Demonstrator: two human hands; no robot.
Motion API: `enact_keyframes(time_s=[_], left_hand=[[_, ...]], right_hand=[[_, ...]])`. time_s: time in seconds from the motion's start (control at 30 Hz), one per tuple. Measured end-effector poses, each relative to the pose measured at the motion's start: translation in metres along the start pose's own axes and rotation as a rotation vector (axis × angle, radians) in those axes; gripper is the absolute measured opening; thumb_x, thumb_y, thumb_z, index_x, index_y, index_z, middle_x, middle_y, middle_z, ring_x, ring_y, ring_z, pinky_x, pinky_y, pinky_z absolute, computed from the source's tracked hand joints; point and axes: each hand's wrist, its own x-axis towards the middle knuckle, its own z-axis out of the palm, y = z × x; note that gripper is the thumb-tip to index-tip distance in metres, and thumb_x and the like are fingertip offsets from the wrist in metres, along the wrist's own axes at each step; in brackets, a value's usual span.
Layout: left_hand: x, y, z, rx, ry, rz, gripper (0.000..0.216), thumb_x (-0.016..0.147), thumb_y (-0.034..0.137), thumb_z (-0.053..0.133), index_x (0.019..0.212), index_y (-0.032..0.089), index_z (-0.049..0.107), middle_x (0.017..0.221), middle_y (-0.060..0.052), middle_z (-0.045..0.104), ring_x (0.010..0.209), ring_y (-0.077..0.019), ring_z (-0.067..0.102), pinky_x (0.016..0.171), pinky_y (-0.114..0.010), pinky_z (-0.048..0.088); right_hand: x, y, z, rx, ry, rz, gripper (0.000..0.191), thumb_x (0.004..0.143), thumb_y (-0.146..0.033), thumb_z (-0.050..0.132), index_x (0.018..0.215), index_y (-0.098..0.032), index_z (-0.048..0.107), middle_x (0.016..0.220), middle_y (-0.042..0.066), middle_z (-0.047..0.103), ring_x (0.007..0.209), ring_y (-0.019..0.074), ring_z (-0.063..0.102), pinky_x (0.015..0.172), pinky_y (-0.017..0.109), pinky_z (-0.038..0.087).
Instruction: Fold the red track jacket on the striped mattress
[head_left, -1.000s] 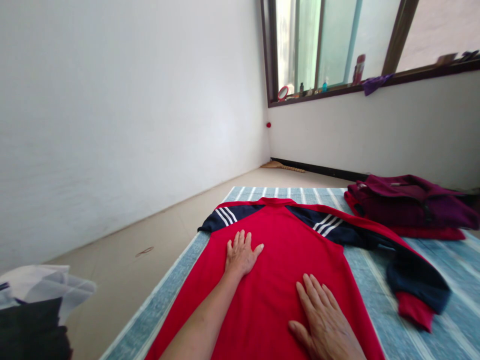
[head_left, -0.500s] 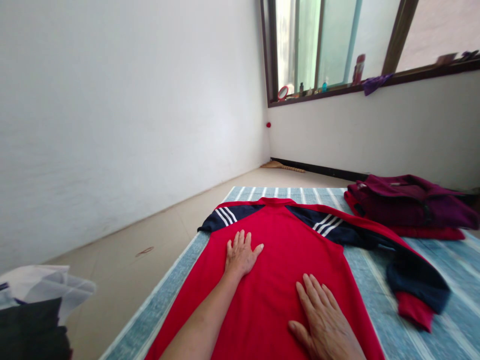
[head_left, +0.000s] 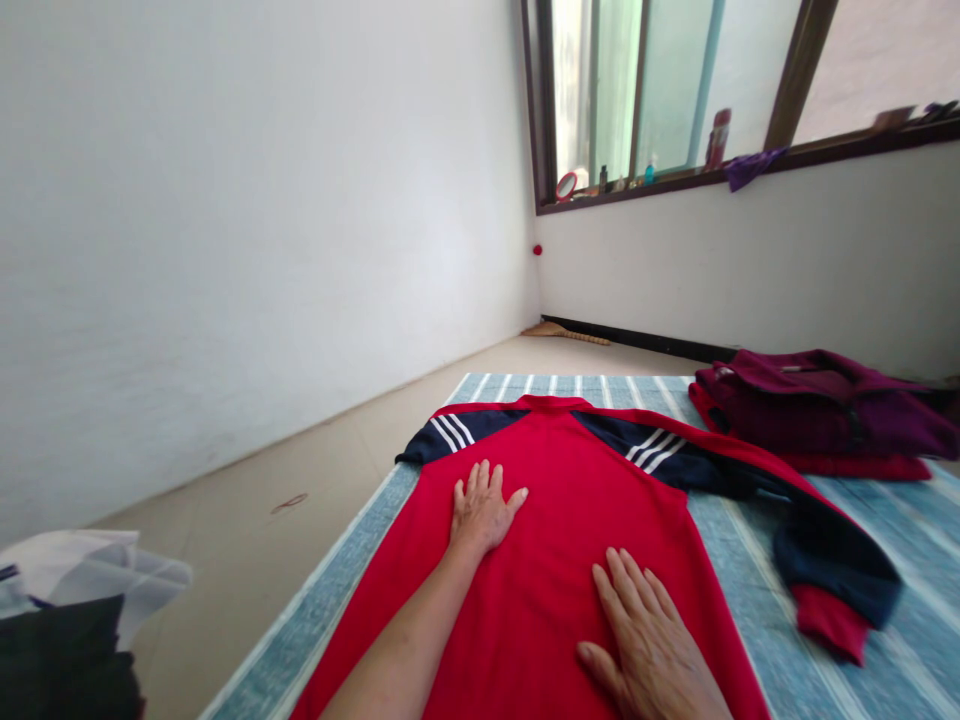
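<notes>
A red jacket (head_left: pixel 555 500) with navy shoulders and white stripes lies spread with its collar at the far end. My left hand (head_left: pixel 481 510) rests flat on its upper left part, fingers spread. Lower and to the right, my right hand (head_left: pixel 649 630) also lies flat on the red cloth, thumb apart from the fingers. The jacket's right sleeve (head_left: pixel 832 545) stretches out sideways and bends toward me, ending in a red cuff. Only the shoulder end of the left sleeve (head_left: pixel 427 440) shows. The jacket's lower hem is out of view.
Beneath the jacket is a blue-and-white striped sheet (head_left: pixel 787 590). Folded purple and red clothes (head_left: pixel 817 410) are stacked at the right. White and dark cloth (head_left: pixel 67 620) sits at the lower left. A brush-like thing (head_left: pixel 570 332) lies by the far wall, under a window sill holding bottles.
</notes>
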Motion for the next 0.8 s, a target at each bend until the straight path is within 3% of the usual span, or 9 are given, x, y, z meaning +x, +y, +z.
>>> enact_keyframes(time_s=[0.8], left_hand=[[-0.0014, 0.001, -0.0027, 0.0, -0.013, 0.002, 0.077, 0.086, 0.067, 0.017, 0.143, 0.016, 0.028, 0.151, -0.012, 0.021, 0.14, -0.0254, 0.013, 0.11, -0.049, 0.016]], right_hand=[[0.0002, -0.0006, 0.0007, 0.001, -0.011, 0.01, 0.067, 0.086, -0.063, 0.04, 0.132, -0.016, 0.05, 0.138, 0.015, 0.04, 0.128, 0.0336, 0.035, 0.1, 0.05, 0.038]])
